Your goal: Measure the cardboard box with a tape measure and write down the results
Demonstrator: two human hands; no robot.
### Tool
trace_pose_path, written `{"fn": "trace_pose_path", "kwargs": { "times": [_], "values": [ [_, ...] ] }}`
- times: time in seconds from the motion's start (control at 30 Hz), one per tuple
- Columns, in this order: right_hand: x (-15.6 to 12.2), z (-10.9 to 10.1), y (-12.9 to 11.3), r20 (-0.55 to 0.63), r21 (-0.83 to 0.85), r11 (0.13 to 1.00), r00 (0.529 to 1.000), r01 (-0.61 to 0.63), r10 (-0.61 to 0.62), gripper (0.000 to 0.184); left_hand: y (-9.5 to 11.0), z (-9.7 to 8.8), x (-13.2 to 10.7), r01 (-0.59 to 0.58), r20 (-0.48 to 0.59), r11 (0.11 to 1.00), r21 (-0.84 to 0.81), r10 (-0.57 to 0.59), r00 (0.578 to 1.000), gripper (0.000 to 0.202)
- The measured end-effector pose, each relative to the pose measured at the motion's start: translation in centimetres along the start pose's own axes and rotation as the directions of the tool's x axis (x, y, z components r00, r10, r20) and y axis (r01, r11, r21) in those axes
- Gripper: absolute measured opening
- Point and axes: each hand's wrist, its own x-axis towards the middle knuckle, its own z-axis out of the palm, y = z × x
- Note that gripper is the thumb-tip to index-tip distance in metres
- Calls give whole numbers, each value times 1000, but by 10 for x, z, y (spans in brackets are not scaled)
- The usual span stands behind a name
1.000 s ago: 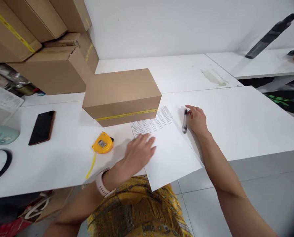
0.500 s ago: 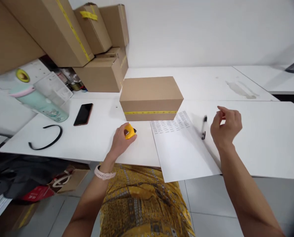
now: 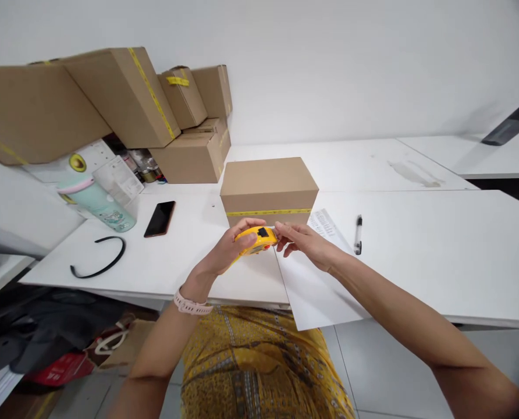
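Note:
A yellow tape measure (image 3: 259, 238) with a black button is gripped in my left hand (image 3: 228, 250), raised in front of the cardboard box. My right hand (image 3: 305, 240) pinches at the tape's end, its thumb and fingers closed against the tape measure's right side. Behind both hands sits the closed cardboard box (image 3: 268, 177), a strip of yellow tape running along its front. Under my right forearm lies a white sheet of paper (image 3: 307, 297) with rows of writing, partly covered and overhanging the table's front edge.
A pen (image 3: 358, 234) lies right of the paper. To the left are a phone (image 3: 160, 219), a black headband (image 3: 111, 265) and a mint-green bottle (image 3: 100, 203). Stacked cardboard boxes (image 3: 189, 157) stand against the wall at the back left.
My left hand has lifted the tape measure and turned it. My right hand has come in from the right, beyond the pen, to the tape's end. The view has shifted.

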Motion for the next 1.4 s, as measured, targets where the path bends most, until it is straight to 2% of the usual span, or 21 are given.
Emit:
{"fn": "trace_pose_path", "kwargs": {
  "times": [0.13, 0.2, 0.3, 0.4, 0.47, 0.53, 0.67, 0.9, 1.1, 1.4],
  "values": [
    [17, -1, -17, -86, -4, 999, 995, 39, -40, 52, 21, -12, 13, 1, -7, 1000, -3, -2, 1000, 70],
    [33, -12, -32, -152, -1, 996, 985, 86, -85, 51, 38, -24, 24, -21, -20, 1000, 9, 21, 1000, 70],
    [62, -51, -56, -323, 23, 980, 930, 196, -178, 44, 66, -56, 44, -89, -126, 994, 60, 96, 987, 60],
    [88, -100, -71, -547, 49, 971, 820, 235, -170, 35, 85, -100, 65, -98, -327, 990, 104, 127, 936, 44],
    [100, -125, -70, -640, 35, 985, 761, 169, -107, 32, 89, -129, 76, -49, -456, 996, 74, 78, 886, 36],
    [110, -137, -61, -683, 5, 996, 728, 84, -58, 31, 89, -152, 83, -23, -511, 998, 53, 47, 858, 32],
    [125, -133, -40, -682, -38, 999, 730, 10, -34, 26, 80, -179, 93, 8, -531, 999, 47, 18, 847, 30],
    [132, -125, -33, -679, -110, 987, 735, -116, 10, 25, 68, -198, 106, 5, -484, 998, 62, 26, 875, 38],
    [130, -121, -35, -659, -161, 970, 752, -181, 31, 28, 65, -194, 120, 20, -383, 996, 92, 17, 924, 44],
    [134, -123, -32, -686, -197, 956, 727, -216, 23, 30, 62, -195, 124, 38, -357, 992, 123, 8, 934, 44]
  ]
}}
